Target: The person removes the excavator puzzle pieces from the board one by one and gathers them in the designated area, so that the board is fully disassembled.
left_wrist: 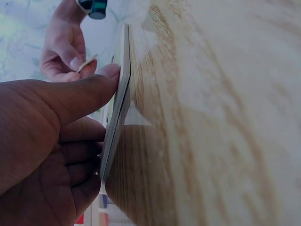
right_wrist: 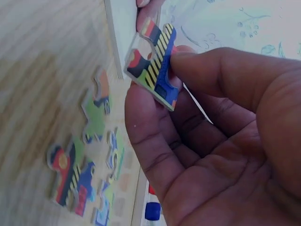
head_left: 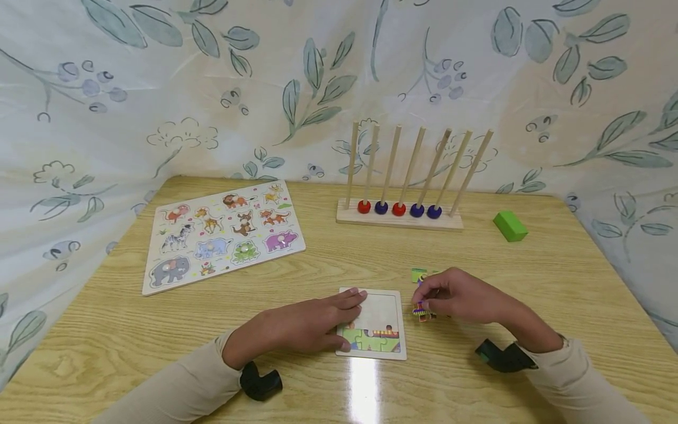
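At the left of the table (head_left: 132,347) an animal board (head_left: 226,231) is laid, and to its right the puzzle tray (head_left: 378,309), its bottom row filled with fitted pieces (head_left: 371,340), is touched along its left side by the left hand (head_left: 309,324), whose fingers are extended and thumb spread apart. Behind the tray a peg stand (head_left: 397,219) is set. Just right of the tray, a striped puzzle piece (right_wrist: 157,66) is pinched above the table by the right hand (head_left: 463,297), loose pieces (right_wrist: 96,115) being scattered beside it, and farthest right a green block (head_left: 510,226) is placed.
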The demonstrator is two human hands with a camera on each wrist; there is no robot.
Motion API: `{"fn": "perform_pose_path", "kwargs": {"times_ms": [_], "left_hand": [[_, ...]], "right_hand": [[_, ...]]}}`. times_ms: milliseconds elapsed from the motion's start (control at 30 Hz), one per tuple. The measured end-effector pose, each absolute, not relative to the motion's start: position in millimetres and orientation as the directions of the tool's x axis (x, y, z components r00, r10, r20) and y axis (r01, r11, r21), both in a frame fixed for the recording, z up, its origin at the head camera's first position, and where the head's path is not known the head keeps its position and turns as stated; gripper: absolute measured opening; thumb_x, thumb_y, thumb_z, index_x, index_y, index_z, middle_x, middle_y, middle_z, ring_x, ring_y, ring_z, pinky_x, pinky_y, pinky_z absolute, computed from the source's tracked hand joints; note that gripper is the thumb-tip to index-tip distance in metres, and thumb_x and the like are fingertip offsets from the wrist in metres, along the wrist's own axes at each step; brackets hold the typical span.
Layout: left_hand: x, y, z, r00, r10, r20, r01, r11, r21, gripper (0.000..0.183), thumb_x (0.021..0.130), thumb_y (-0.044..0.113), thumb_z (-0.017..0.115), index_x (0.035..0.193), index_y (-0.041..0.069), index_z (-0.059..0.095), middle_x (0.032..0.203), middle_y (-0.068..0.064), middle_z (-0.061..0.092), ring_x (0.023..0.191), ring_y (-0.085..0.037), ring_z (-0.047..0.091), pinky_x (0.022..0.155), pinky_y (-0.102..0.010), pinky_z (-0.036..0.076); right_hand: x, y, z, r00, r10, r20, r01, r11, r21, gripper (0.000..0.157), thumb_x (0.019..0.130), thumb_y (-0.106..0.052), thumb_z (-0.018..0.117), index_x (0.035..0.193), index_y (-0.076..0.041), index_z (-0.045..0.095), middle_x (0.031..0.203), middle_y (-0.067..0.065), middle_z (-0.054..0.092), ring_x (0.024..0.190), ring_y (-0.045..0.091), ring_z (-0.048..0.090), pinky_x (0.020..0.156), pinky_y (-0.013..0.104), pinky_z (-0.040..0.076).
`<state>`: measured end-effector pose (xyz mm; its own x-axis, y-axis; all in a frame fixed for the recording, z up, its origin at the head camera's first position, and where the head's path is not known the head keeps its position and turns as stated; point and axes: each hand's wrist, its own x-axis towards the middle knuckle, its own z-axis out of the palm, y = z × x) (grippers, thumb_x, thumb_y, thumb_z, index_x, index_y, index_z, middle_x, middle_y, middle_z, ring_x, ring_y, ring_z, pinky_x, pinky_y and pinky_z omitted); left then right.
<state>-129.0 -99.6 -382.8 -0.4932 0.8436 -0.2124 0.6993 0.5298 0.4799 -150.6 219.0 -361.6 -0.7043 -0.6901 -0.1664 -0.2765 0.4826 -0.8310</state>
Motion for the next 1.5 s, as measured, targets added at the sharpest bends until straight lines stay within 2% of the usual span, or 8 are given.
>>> {"fn": "perform_pose_path", "kwargs": {"times_ms": [200, 900, 1133, 1267, 1500], "left_hand": [[-129.1, -99.6, -382.6, -0.488, 0.849, -0.202, 0.709, 0.521, 0.475, 0.067, 0.097, 0.031, 0.061, 0.150, 0.002, 0.033, 0.161, -0.006, 0.016, 0.147, -0.017, 0.010, 0.114, -0.031, 0.023], [-129.4, -101.1, -383.1, -0.483, 0.861, -0.162, 0.746, 0.501, 0.438, 0.067, 0.096, 0.032, 0.063, 0.150, 0.003, 0.035, 0.160, -0.007, 0.020, 0.146, -0.019, 0.014, 0.115, -0.035, 0.023], [-129.8, -101.0, -383.2, -0.491, 0.853, -0.177, 0.732, 0.515, 0.447, 0.067, 0.096, 0.033, 0.061, 0.150, 0.004, 0.034, 0.160, -0.004, 0.018, 0.146, -0.017, 0.013, 0.114, -0.033, 0.025], [-130.3, -101.0, -383.6, -0.486, 0.856, -0.175, 0.736, 0.509, 0.447, 0.068, 0.096, 0.034, 0.062, 0.150, 0.004, 0.034, 0.160, -0.005, 0.018, 0.146, -0.017, 0.013, 0.114, -0.032, 0.025], [-131.2, -102.3, -382.8, -0.471, 0.864, -0.178, 0.743, 0.497, 0.448, 0.071, 0.094, 0.040, 0.063, 0.149, 0.002, 0.037, 0.161, -0.005, 0.017, 0.146, -0.017, 0.012, 0.114, -0.031, 0.024]], "right_hand": [[-152.4, 231.1, -361.8, -0.725, -0.671, -0.156, -0.290, 0.503, -0.814, 0.011, 0.093, 0.000, 0.060, 0.099, -0.002, 0.070, 0.094, 0.006, 0.067, 0.073, 0.010, 0.055, 0.058, 0.024, 0.049], [-149.1, 268.1, -361.1, -0.770, -0.622, -0.143, -0.332, 0.583, -0.742, 0.012, 0.093, -0.003, 0.063, 0.100, -0.008, 0.072, 0.100, -0.001, 0.069, 0.088, 0.006, 0.061, 0.072, 0.025, 0.053], [-149.5, 284.2, -363.4, -0.782, -0.615, -0.096, -0.371, 0.584, -0.722, 0.016, 0.092, 0.001, 0.062, 0.101, -0.007, 0.072, 0.099, 0.002, 0.068, 0.080, 0.006, 0.056, 0.063, 0.024, 0.049], [-150.3, 292.3, -367.1, -0.779, -0.626, -0.048, -0.407, 0.561, -0.721, 0.018, 0.092, 0.005, 0.061, 0.101, -0.006, 0.072, 0.099, 0.004, 0.066, 0.083, 0.006, 0.058, 0.064, 0.024, 0.050], [-153.3, 300.3, -370.7, -0.806, -0.580, -0.116, -0.331, 0.605, -0.724, 0.016, 0.093, 0.001, 0.061, 0.104, -0.004, 0.071, 0.103, 0.006, 0.068, 0.080, 0.004, 0.055, 0.061, 0.024, 0.048]]}}
